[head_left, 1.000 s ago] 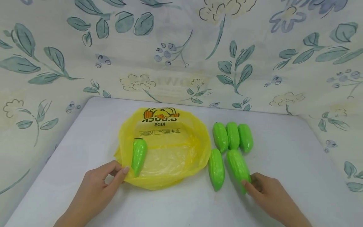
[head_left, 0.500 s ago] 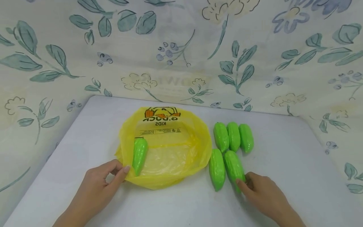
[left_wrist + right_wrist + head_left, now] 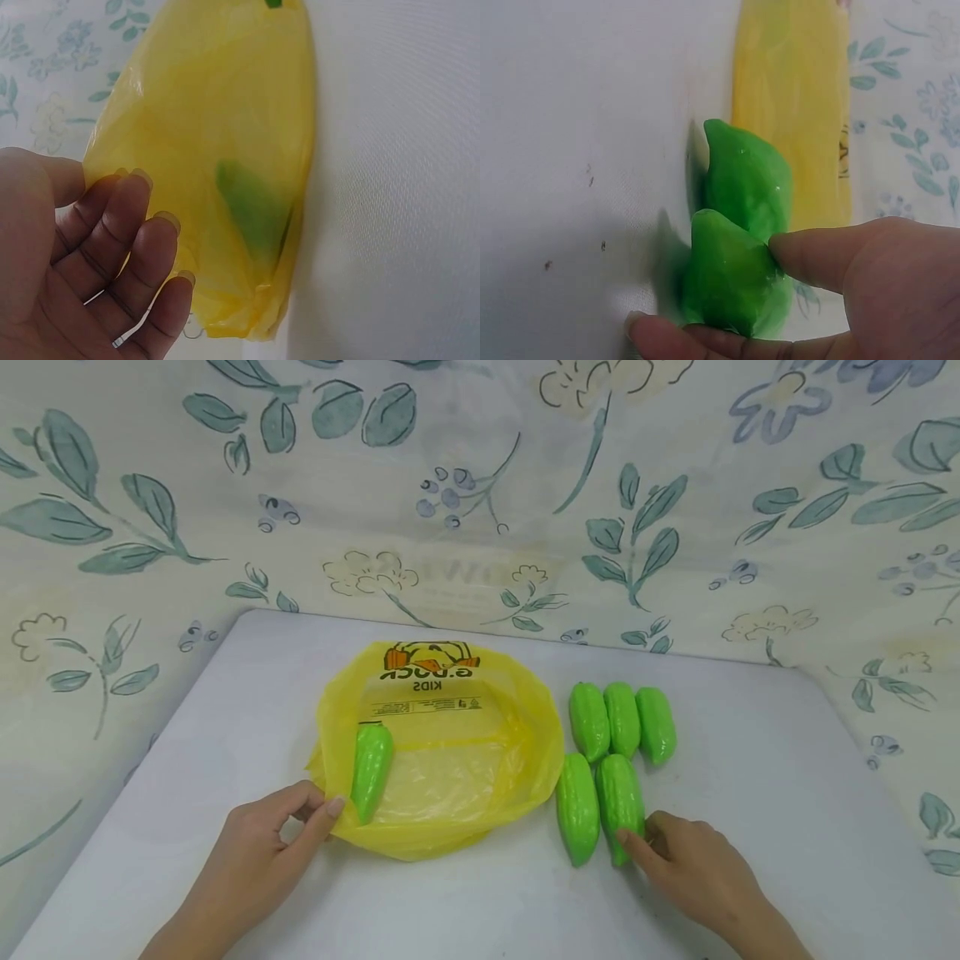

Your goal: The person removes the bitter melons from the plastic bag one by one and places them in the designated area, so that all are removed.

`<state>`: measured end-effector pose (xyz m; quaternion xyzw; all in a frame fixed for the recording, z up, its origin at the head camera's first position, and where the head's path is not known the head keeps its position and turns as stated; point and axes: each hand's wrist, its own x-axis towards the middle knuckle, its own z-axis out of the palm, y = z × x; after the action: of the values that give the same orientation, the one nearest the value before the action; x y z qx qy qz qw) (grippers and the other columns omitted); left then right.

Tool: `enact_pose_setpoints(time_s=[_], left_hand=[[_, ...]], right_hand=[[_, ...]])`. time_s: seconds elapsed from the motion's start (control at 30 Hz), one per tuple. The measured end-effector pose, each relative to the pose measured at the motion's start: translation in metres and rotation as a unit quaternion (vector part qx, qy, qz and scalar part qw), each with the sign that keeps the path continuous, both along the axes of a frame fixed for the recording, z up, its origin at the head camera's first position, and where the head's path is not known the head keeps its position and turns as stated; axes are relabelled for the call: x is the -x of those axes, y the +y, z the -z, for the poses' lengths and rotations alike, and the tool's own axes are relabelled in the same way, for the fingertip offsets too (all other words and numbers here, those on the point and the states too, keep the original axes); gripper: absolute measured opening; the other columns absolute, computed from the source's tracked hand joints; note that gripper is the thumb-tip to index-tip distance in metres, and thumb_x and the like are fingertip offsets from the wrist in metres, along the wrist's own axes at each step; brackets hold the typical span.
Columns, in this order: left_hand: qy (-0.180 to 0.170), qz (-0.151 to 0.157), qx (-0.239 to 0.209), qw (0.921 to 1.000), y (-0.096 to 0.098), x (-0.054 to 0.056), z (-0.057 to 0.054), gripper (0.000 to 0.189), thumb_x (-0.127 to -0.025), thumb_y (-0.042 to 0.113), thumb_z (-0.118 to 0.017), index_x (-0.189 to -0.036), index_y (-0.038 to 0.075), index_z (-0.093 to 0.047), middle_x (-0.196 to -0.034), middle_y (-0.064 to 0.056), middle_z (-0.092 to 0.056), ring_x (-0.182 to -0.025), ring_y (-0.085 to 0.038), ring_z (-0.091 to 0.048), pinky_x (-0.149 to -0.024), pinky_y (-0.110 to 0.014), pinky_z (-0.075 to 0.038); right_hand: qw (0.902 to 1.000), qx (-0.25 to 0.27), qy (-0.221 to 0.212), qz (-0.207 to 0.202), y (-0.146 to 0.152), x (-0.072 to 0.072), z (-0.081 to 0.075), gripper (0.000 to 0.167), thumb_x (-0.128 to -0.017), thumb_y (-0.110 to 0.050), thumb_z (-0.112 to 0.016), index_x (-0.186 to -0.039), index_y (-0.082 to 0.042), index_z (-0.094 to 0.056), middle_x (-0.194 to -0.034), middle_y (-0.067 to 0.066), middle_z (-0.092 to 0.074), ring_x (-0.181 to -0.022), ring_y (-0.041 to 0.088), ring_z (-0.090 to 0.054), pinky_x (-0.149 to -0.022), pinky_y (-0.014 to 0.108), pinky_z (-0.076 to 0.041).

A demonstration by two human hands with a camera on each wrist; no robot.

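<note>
My left hand [image 3: 262,852] pinches the near left rim of a yellow plastic bag [image 3: 450,842], whose mouth gapes toward me. Inside, at the left, lies a shiny green toy vegetable [image 3: 371,772], ridged and tapered like a short cucumber; its green [image 3: 255,217] shows through the plastic in the left wrist view. At the right, my right hand [image 3: 693,868] holds the near end of a matching green vegetable [image 3: 621,793] between thumb and fingers. Close along its left side lies another one [image 3: 577,810], between it and the bag. In the right wrist view, the held vegetable [image 3: 727,274] overlaps its neighbour.
Behind this pair, three more green vegetables stand in a row: left [image 3: 590,722], middle [image 3: 622,718] and right [image 3: 657,727]. All rest on a white table [image 3: 750,760]. A flower-patterned cloth [image 3: 480,527] rises behind the table's far edge and along its sides.
My right hand has shifted left, bringing the vegetable in it beside its neighbour and turning it more parallel to it. My left hand keeps its place on the bag's rim.
</note>
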<state>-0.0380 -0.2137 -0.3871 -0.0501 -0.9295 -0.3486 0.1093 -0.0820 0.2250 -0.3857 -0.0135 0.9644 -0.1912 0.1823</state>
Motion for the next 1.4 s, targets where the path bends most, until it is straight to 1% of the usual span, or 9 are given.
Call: enact_pose_setpoints(time_s=[0.1,0.33,0.5,0.63,0.9,1.13,1.2,1.3,1.4], left_hand=[[0.010,0.002,-0.001,0.9999,0.000,-0.001,0.001,0.020,-0.099,0.017,-0.075,-0.086,0.025,-0.062,-0.077,0.019,-0.062,-0.070,-0.004,-0.052,-0.057,-0.024,-0.043],[0.000,-0.003,0.001,1.0000,0.000,0.000,0.000,0.019,-0.100,0.019,-0.074,-0.086,0.024,-0.063,-0.077,0.020,-0.061,-0.070,-0.005,-0.052,-0.057,-0.024,-0.043],[0.003,0.000,0.000,1.0000,0.000,0.000,0.001,0.019,-0.099,0.018,-0.075,-0.086,0.025,-0.063,-0.076,0.019,-0.061,-0.070,-0.005,-0.052,-0.058,-0.024,-0.043],[-0.009,-0.002,0.002,1.0000,0.000,0.001,0.000,0.018,-0.100,0.020,-0.074,-0.086,0.024,-0.063,-0.076,0.019,-0.061,-0.071,-0.005,-0.052,-0.059,-0.024,-0.044],[-0.021,-0.007,0.003,0.9998,0.000,0.001,0.000,0.018,-0.101,0.021,-0.074,-0.087,0.024,-0.063,-0.076,0.018,-0.060,-0.070,-0.005,-0.051,-0.058,-0.024,-0.043],[-0.007,-0.002,-0.002,1.0000,0.000,0.000,0.001,0.020,-0.099,0.018,-0.075,-0.086,0.024,-0.062,-0.075,0.017,-0.060,-0.069,-0.005,-0.051,-0.057,-0.024,-0.042],[-0.005,-0.002,-0.002,1.0000,0.000,0.000,0.001,0.020,-0.099,0.018,-0.075,-0.085,0.025,-0.062,-0.075,0.017,-0.060,-0.068,-0.005,-0.050,-0.057,-0.023,-0.041],[-0.012,-0.004,0.000,0.9999,0.000,0.000,0.000,0.020,-0.100,0.019,-0.075,-0.086,0.024,-0.062,-0.075,0.016,-0.060,-0.068,-0.005,-0.050,-0.057,-0.024,-0.042],[-0.024,-0.007,0.002,0.9997,0.000,0.001,-0.001,0.019,-0.100,0.020,-0.074,-0.086,0.023,-0.062,-0.075,0.016,-0.059,-0.068,-0.006,-0.050,-0.057,-0.024,-0.042]], right_hand=[[1.0000,0.003,0.000,0.001,0.000,0.000,0.000,0.049,-0.101,-0.060,-0.061,-0.088,-0.013,-0.066,-0.064,-0.002,-0.056,-0.059,0.016,-0.051,-0.053,0.033,-0.042],[0.9999,0.008,0.007,-0.005,-0.001,0.001,0.000,0.049,-0.101,-0.061,-0.060,-0.087,-0.014,-0.066,-0.063,-0.002,-0.054,-0.058,0.015,-0.050,-0.052,0.031,-0.040],[0.9999,0.005,-0.009,0.003,0.001,0.004,-0.001,0.055,-0.100,-0.066,-0.057,-0.093,-0.013,-0.070,-0.068,-0.002,-0.058,-0.062,0.016,-0.052,-0.056,0.034,-0.044],[0.9998,-0.002,-0.017,0.009,0.003,0.006,-0.001,0.061,-0.099,-0.069,-0.055,-0.100,-0.011,-0.072,-0.074,-0.004,-0.063,-0.066,0.015,-0.055,-0.059,0.035,-0.047],[0.9999,-0.006,-0.012,0.006,0.008,0.007,-0.004,0.067,-0.099,-0.071,-0.053,-0.103,-0.008,-0.073,-0.075,-0.004,-0.064,-0.067,0.015,-0.055,-0.060,0.035,-0.048],[1.0000,-0.007,0.005,-0.002,0.009,0.009,-0.009,0.070,-0.098,-0.074,-0.051,-0.105,-0.007,-0.071,-0.072,-0.004,-0.061,-0.065,0.015,-0.054,-0.058,0.035,-0.045],[0.9999,-0.013,0.007,-0.004,0.010,0.010,-0.012,0.071,-0.098,-0.074,-0.051,-0.108,-0.006,-0.070,-0.072,-0.004,-0.061,-0.065,0.015,-0.054,-0.058,0.035,-0.046],[0.9995,-0.024,0.018,-0.012,0.011,0.014,-0.018,0.075,-0.099,-0.073,-0.051,-0.115,-0.002,-0.068,-0.081,-0.002,-0.067,-0.071,0.016,-0.060,-0.060,0.036,-0.050],[0.9980,-0.035,0.046,-0.027,0.010,0.017,-0.025,0.079,-0.098,-0.074,-0.050,-0.122,-0.001,-0.067,-0.097,0.006,-0.073,-0.084,0.023,-0.069,-0.067,0.043,-0.057]])
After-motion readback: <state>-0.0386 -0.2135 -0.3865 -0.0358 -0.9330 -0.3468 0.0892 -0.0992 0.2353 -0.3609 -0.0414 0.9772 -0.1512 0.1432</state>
